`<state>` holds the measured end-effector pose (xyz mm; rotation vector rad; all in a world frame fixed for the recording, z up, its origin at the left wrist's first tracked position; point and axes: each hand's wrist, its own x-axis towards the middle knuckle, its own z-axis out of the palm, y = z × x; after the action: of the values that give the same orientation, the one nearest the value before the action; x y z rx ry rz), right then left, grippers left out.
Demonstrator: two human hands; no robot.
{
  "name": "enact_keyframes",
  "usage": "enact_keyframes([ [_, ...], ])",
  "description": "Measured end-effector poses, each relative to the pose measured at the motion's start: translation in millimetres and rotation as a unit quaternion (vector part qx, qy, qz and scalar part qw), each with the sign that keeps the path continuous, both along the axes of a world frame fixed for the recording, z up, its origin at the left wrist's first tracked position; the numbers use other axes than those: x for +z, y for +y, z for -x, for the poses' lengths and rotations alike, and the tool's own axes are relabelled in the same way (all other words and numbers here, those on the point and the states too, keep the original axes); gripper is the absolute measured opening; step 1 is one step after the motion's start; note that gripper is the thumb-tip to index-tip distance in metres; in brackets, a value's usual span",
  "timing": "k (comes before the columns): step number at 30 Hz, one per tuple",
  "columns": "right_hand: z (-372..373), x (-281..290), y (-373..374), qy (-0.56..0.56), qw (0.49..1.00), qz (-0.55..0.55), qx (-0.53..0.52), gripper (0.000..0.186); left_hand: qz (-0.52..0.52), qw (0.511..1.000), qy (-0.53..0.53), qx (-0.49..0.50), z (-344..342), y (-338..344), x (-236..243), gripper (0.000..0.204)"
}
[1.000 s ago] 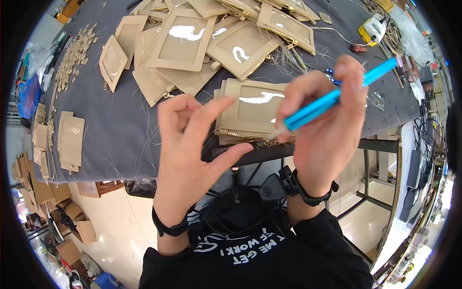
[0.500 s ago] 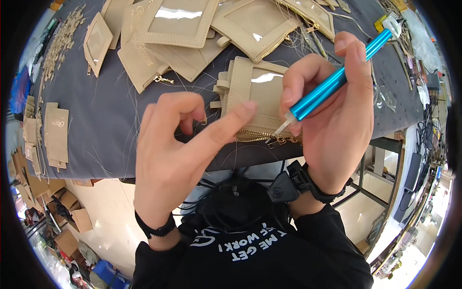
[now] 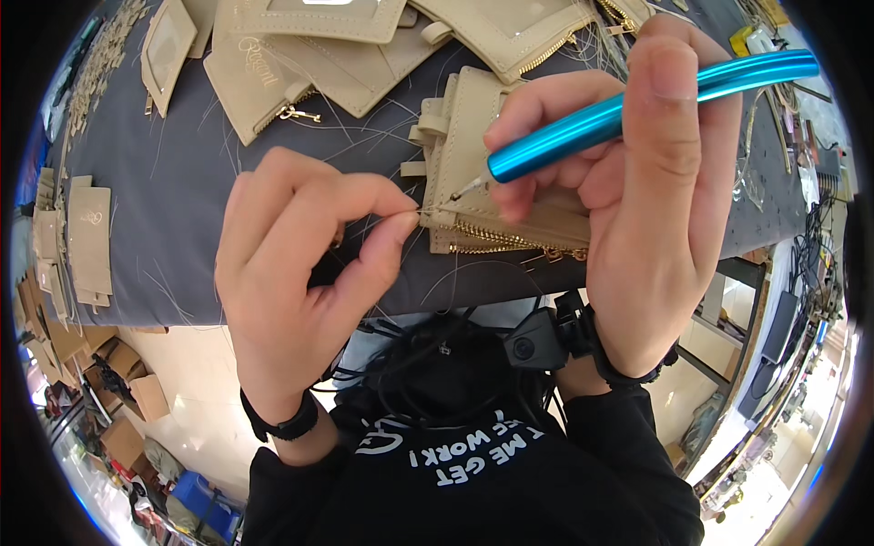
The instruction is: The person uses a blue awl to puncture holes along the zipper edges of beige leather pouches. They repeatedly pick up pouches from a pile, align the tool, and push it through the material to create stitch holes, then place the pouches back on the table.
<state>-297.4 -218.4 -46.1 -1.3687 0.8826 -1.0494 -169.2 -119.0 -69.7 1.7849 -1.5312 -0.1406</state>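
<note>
Dark grey cloth covers the bench across the upper half of the frame, with pale floor at lower left. At far left, several open boxes stand low, beneath a pile of beige strips; scraps heap at upper left. Along the top lie at least five overlapping pouches, some cut off by the frame edge, one gold clasp hanging below them. Left of centre, the left hand is nearly closed, thumb and forefinger pinched on a fine thread at the near left corner of one pouch stack. That stack lies at centre, just right of those fingertips and partly under the right hand, which hides much of it, so its layers cannot be counted. Right of centre, the right hand curls around one blue pen-like tool, its narrow tip slanting to the stack's corner; whether it touches is unclear. Loose threads litter the cloth; dark cords run down the far right.
</note>
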Motion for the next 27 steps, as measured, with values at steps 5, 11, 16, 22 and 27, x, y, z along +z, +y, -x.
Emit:
enact_keyframes([
  [5,1.2,-5.9,1.3,0.012,1.0,0.025,0.005,0.035,0.017,1.0,0.007,-0.006,2.9,-4.2,-2.9,0.011],
  [11,1.5,-7.7,1.7,0.015,0.999,0.046,0.01,0.035,0.026,0.999,0.028,0.002,7.9,-4.7,-2.5,0.012],
  [16,0.0,-7.9,-0.8,0.014,0.998,0.058,0.011,0.035,0.033,0.999,0.035,-0.004,8.2,-5.5,-3.6,0.013],
  [22,-0.1,-8.9,-0.6,0.013,0.998,0.062,0.015,0.035,0.033,0.999,0.038,-0.006,8.2,-5.5,-5.0,0.012],
  [27,-0.5,-8.6,-0.4,0.011,0.998,0.063,0.016,0.035,0.031,0.999,0.043,-0.006,8.5,-4.4,-4.1,0.011],
])
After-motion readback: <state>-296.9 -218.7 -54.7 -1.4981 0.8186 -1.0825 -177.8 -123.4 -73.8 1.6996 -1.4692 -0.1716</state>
